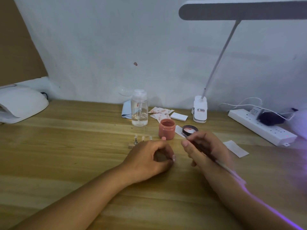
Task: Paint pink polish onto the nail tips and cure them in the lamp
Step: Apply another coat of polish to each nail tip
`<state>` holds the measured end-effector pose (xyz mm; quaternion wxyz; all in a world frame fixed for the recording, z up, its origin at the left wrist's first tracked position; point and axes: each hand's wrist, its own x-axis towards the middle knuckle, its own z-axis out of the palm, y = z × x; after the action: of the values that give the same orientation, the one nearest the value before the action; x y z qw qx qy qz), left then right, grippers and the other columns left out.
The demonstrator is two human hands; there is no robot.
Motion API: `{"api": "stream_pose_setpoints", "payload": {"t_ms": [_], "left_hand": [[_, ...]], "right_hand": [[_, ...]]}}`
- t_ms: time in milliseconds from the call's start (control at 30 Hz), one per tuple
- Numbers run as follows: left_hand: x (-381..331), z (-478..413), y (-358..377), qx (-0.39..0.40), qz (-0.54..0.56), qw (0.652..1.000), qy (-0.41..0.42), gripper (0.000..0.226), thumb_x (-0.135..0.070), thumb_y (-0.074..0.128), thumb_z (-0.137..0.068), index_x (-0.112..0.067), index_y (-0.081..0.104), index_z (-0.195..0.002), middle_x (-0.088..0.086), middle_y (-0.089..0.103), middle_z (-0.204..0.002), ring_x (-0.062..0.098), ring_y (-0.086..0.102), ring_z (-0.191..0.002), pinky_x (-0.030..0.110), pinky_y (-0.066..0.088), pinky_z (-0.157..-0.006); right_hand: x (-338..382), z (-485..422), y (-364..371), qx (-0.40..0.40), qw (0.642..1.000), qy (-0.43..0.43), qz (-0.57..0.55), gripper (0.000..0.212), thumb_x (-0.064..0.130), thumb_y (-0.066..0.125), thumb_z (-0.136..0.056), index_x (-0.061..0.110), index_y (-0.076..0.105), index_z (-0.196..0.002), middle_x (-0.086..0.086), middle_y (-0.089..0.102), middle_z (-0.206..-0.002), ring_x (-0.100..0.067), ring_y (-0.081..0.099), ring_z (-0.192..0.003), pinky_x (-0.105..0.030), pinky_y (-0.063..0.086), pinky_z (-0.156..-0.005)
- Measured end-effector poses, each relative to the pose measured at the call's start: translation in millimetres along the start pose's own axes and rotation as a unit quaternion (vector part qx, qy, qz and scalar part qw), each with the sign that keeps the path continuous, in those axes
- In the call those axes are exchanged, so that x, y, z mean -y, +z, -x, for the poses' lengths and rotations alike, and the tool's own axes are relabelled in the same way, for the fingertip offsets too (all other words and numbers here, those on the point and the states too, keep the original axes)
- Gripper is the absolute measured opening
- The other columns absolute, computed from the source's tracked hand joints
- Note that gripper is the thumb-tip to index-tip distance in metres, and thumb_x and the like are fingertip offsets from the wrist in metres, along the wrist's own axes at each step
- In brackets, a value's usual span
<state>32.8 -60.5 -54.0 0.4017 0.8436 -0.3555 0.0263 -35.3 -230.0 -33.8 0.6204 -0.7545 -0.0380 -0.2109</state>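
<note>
From the head camera, two bare arms reach over a wooden table (66,130). The left hand (149,156) rests on the table with its fingers curled in, and the thumb and first finger pinch a small pink nail tip (174,158). The right hand (206,148) has its fingers closed around a thin brush (221,165), which slants back over the wrist. Its tip is hidden by the fingers.

Just behind the hands stands an open pot of pink polish (166,129), and its dark lid (189,130) lies beside it. More nail tips on little stands (142,138) sit near the left hand. A clear pump bottle (139,107) stands farther back. The white curing lamp (21,103) sits far to the left, well apart from the hands. A power strip (260,127) lies on the right.
</note>
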Motion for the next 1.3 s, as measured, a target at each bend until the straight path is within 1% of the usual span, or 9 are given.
{"api": "stream_pose_setpoints", "payload": {"t_ms": [133, 233, 333, 667, 833, 933, 1100, 1233, 1300], "left_hand": [[-1, 1, 1, -0.002, 0.008, 1.000, -0.019, 0.017, -0.026, 0.072, -0.079, -0.041, 0.064, -0.074, -0.033, 0.062, -0.069, -0.011, 0.062, -0.077, 0.032, 0.049, -0.096], [-3, 0, 2, -0.005, 0.013, 1.000, -0.015, 0.009, -0.029, 0.069, -0.076, -0.037, 0.065, -0.076, -0.034, 0.059, -0.063, -0.018, 0.055, -0.062, 0.039, 0.046, -0.104], [-2, 0, 1, -0.003, 0.019, 1.000, -0.006, 0.019, -0.020, 0.072, -0.079, -0.037, 0.066, -0.078, -0.036, 0.058, -0.062, -0.020, 0.049, -0.052, 0.043, 0.044, -0.107], [-1, 0, 4, -0.014, 0.015, 1.000, 0.011, 0.023, -0.023, 0.073, -0.080, -0.044, 0.064, -0.077, -0.039, 0.056, -0.060, -0.016, 0.049, -0.049, 0.047, 0.048, -0.103], [-4, 2, 2, -0.011, 0.012, 1.000, -0.003, 0.019, -0.026, 0.073, -0.081, -0.043, 0.065, -0.078, -0.040, 0.053, -0.056, -0.014, 0.062, -0.072, 0.043, 0.049, -0.103], [-6, 3, 2, -0.010, 0.000, 1.000, 0.000, 0.025, -0.023, 0.073, -0.082, -0.044, 0.062, -0.076, -0.040, 0.050, -0.052, -0.010, 0.057, -0.056, 0.045, 0.049, -0.101], [-2, 2, 5, -0.015, -0.008, 1.000, 0.013, 0.023, -0.024, 0.075, -0.084, -0.042, 0.062, -0.078, -0.043, 0.055, -0.064, -0.015, 0.061, -0.089, 0.019, 0.046, -0.080], [-2, 2, 6, -0.014, -0.013, 1.000, 0.009, 0.025, -0.023, 0.076, -0.084, -0.040, 0.061, -0.076, -0.042, 0.055, -0.061, -0.022, 0.056, -0.077, 0.002, 0.038, -0.072], [-2, 1, 5, -0.019, -0.010, 1.000, 0.003, 0.022, -0.023, 0.077, -0.084, -0.039, 0.063, -0.076, -0.040, 0.058, -0.065, -0.017, 0.058, -0.071, 0.006, 0.038, -0.066]], "right_hand": [[6, -23, 2, 0.030, 0.999, 0.031, 0.004, 0.018, 0.014, 0.050, -0.096, 0.022, 0.062, -0.107, 0.001, 0.074, -0.088, -0.012, 0.063, -0.067, -0.023, 0.050, -0.053], [12, -55, 0, 0.010, 0.998, 0.052, 0.030, 0.009, 0.012, 0.051, -0.092, 0.013, 0.047, -0.099, -0.003, 0.073, -0.075, -0.012, 0.055, -0.052, -0.023, 0.044, -0.045], [12, -86, 4, -0.004, 0.996, 0.083, 0.042, 0.008, 0.012, 0.055, -0.087, 0.011, 0.047, -0.085, -0.005, 0.070, -0.062, -0.012, 0.051, -0.043, -0.023, 0.038, -0.040], [-11, -111, 22, 0.013, 0.977, 0.088, 0.196, 0.011, 0.018, 0.056, -0.082, 0.019, 0.050, -0.073, 0.002, 0.071, -0.060, -0.007, 0.044, -0.032, -0.020, 0.034, -0.042], [-7, -98, 15, -0.044, 0.990, 0.058, 0.123, 0.011, 0.016, 0.057, -0.082, 0.018, 0.049, -0.075, -0.001, 0.067, -0.054, -0.014, 0.052, -0.048, -0.031, 0.040, -0.054], [2, -75, 4, -0.065, 0.995, 0.059, 0.041, 0.009, 0.012, 0.056, -0.087, 0.011, 0.050, -0.081, -0.002, 0.065, -0.053, -0.013, 0.053, -0.046, -0.028, 0.042, -0.046], [2, -17, -16, -0.008, 0.993, 0.092, -0.073, 0.007, 0.018, 0.059, -0.093, 0.012, 0.062, -0.097, -0.006, 0.075, -0.085, -0.016, 0.066, -0.067, -0.025, 0.055, -0.062], [-3, 9, -22, -0.008, 0.992, 0.098, -0.079, 0.015, 0.015, 0.067, -0.086, 0.005, 0.056, -0.081, -0.009, 0.064, -0.063, -0.013, 0.052, -0.055, -0.020, 0.045, -0.053], [-4, 10, -21, -0.001, 0.992, 0.098, -0.080, 0.017, 0.007, 0.065, -0.088, -0.001, 0.051, -0.084, -0.010, 0.061, -0.060, -0.013, 0.051, -0.053, -0.017, 0.043, -0.050]]}}
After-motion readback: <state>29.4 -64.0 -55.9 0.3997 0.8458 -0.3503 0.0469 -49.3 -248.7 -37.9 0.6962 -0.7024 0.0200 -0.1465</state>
